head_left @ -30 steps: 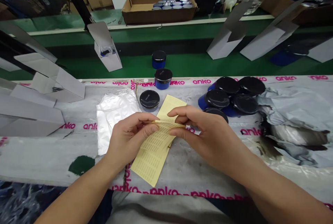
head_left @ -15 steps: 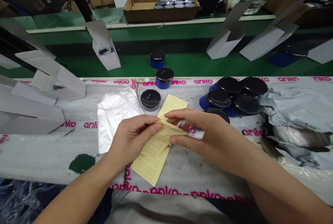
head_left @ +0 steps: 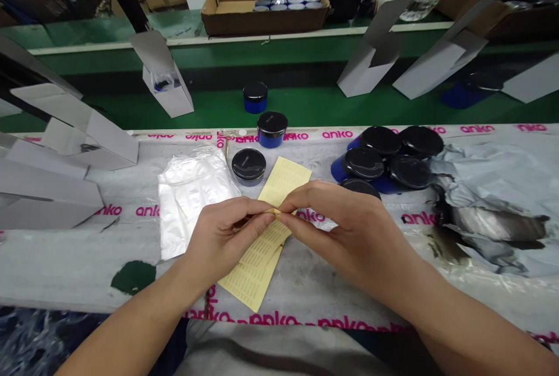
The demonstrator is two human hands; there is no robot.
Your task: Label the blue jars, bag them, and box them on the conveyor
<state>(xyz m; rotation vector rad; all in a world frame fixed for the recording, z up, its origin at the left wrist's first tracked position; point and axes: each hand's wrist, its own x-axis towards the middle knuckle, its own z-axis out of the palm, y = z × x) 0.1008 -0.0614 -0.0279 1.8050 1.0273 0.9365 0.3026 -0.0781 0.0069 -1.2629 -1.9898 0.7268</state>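
Note:
Fingertips almost meeting, my left hand [head_left: 225, 239] and my right hand [head_left: 349, 222] both pinch the edge of a yellow sticker sheet [head_left: 264, 243] printed with rows of small text. The fingers hide part of that edge. Beneath it, more yellow sheet [head_left: 290, 175] lies on the table, sticking out beyond my hands. Close behind my left hand is a jar with a black lid [head_left: 248, 165]. A blue jar with a black lid [head_left: 271, 130] stands further back. A stack of thin white plastic bags [head_left: 192, 195] lies left of the sheets, partly behind my left hand.
Several blue jars [head_left: 363, 163] cluster at the right, beside crumpled grey plastic [head_left: 493, 190]. Another jar [head_left: 255, 98] stands on the green belt [head_left: 218, 94]. Open white boxes [head_left: 168, 88] stand at left and right. Behind, a cardboard tray [head_left: 266, 25] holds several silver-topped pieces.
My right hand's fingers have closed from a loose, parted pose into a pinch on the sheet's edge, against my left fingertips. The held sheet's raised right part has dropped from view. The camera has shifted slightly.

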